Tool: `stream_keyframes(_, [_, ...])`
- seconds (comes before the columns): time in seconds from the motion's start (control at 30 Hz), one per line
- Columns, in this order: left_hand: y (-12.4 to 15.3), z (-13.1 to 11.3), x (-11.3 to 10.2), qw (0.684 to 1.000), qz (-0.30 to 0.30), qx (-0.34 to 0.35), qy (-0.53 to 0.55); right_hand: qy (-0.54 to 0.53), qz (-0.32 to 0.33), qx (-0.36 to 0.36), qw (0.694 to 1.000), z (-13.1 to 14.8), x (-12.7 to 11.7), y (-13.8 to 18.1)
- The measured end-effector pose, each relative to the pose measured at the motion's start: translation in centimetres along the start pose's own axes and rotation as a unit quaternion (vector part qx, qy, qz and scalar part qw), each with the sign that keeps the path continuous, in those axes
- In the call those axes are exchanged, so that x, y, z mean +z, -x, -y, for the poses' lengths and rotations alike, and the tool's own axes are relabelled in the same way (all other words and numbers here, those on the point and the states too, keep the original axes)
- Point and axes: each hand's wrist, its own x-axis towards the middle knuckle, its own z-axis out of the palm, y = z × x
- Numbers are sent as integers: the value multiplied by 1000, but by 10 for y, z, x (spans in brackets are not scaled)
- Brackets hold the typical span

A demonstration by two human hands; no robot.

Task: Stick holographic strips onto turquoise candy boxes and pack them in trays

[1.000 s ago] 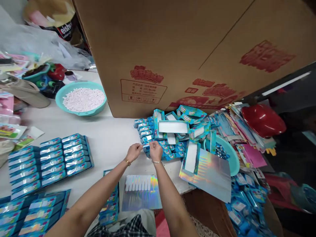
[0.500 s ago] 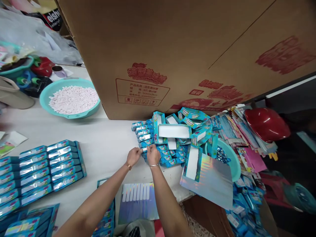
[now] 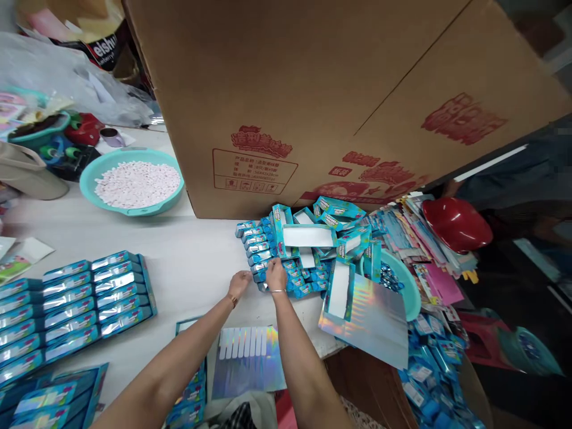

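Okay, big carton [image 3: 268,71] at the back of the white counter [image 3: 201,250], block of blue boxes [image 3: 74,307] to the left, then the near row of blue packets [image 3: 257,248] beside the open-sleeve pile [image 3: 308,236]. Step in hand looks like lining up that row. My right grip [image 3: 276,275] is curled over its near end, hold hidden; my left grip [image 3: 240,284] sits just beside, pinch unclear. Next move calls for light, square pressure.
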Motion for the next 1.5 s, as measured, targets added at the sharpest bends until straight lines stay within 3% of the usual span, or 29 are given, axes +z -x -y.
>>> stream_keyframes(0.1, [29,0,1,998,38,-18,40,-90,14,4,996,-12,-17,14])
stream_keyframes(0.23, [65,-4,5,979,151,-60,121,-194,55,28,979,-27,-32,33])
stream_keyframes(0.33, [78,-7,7,979,180,-34,91,-241,68,38,967,-31,-34,39])
stream_keyframes(0.47, [72,-5,7,989,118,88,-25,-260,82,20,962,-31,-29,37])
stream_keyframes(0.57, [57,-6,5,988,72,120,-61,-244,73,-15,967,-29,-22,33])
stream_keyframes(0.7, [38,-14,2,980,33,142,-138,-176,14,-53,983,-25,-11,26])
stream_keyframes(0.83, [22,-18,4,967,8,140,-215,-96,-40,-74,992,-21,-1,19])
stream_keyframes(1.03, [8,-8,11,957,-6,118,-263,-10,-66,-98,993,-26,12,16])
stream_keyframes(1.3, [5,2,29,961,-22,86,-262,43,-93,-147,984,-37,17,16])
stream_keyframes(1.5, [6,19,36,954,-27,18,-297,42,-106,-152,982,-33,18,14])
